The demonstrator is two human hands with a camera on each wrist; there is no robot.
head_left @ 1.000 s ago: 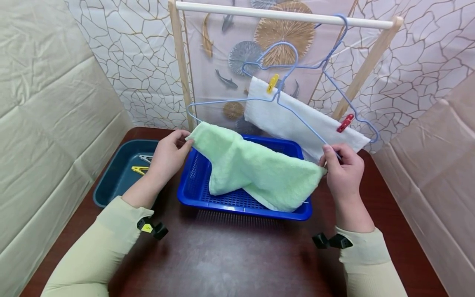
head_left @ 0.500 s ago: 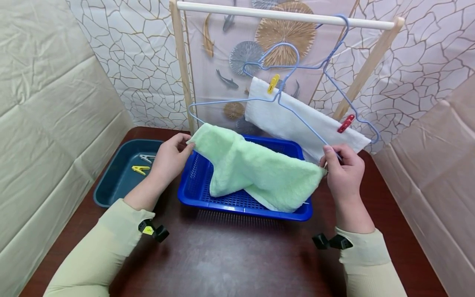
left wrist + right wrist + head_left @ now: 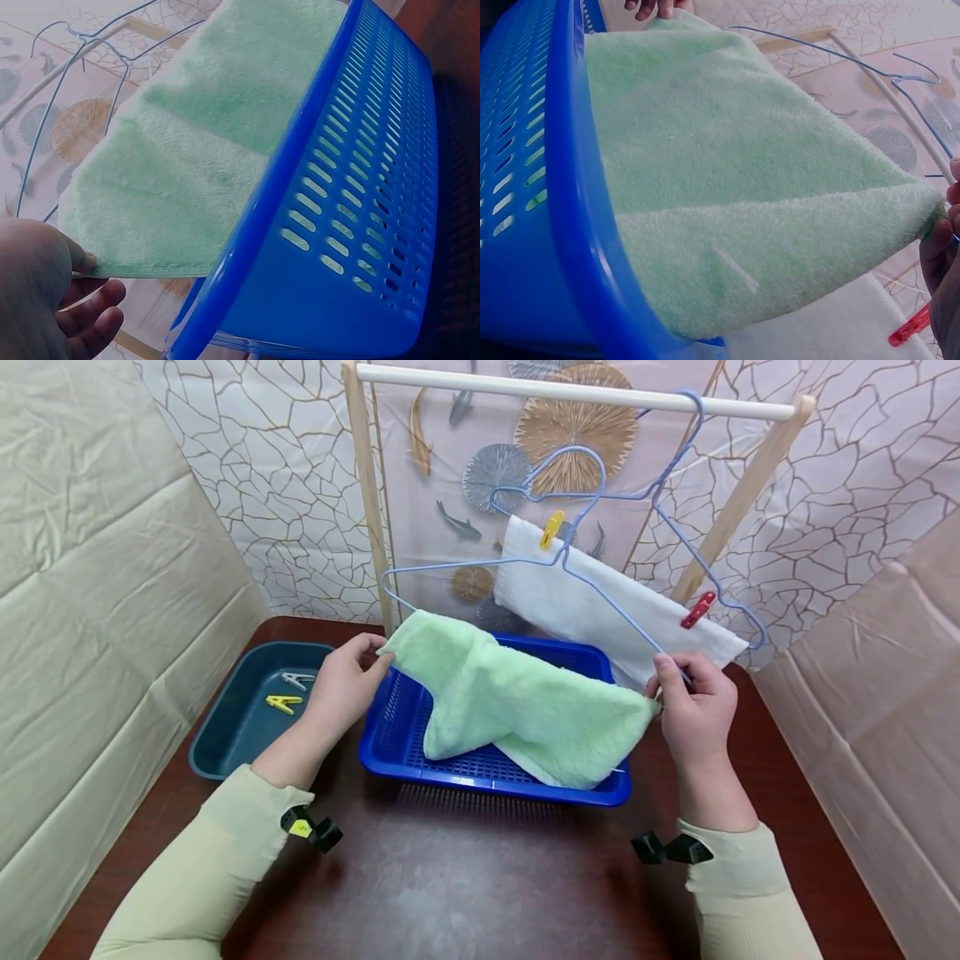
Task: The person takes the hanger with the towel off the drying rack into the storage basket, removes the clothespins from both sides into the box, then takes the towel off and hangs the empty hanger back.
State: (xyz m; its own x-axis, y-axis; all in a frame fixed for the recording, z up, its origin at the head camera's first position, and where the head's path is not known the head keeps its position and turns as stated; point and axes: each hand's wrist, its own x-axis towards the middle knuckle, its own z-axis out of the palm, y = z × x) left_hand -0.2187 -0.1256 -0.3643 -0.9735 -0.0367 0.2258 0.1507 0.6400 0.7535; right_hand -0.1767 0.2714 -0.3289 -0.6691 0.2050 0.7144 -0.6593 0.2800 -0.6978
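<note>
A light green towel [image 3: 525,702] is draped over the lower bar of a blue wire hanger [image 3: 480,562], above a blue perforated basket [image 3: 495,783]. My left hand [image 3: 345,681] pinches the towel's left corner between thumb and finger, as the left wrist view also shows at the towel's edge [image 3: 150,273]. On the other side my right hand [image 3: 697,702] grips the hanger's right end together with the towel's right corner. The towel hangs in folds, its lower part dipping into the basket. Most of the hanger's lower bar is hidden under the cloth.
Behind, a wooden rack with a white rail [image 3: 577,392] bears a second blue hanger [image 3: 686,543]. From it hangs a white towel [image 3: 592,602] with a yellow clothespin [image 3: 551,529] and a red clothespin [image 3: 698,609]. A teal tray [image 3: 217,727] at left holds clothespins [image 3: 284,702].
My left hand has shifted very slightly right and down with the towel's corner. The right hand and hanger have barely moved.
</note>
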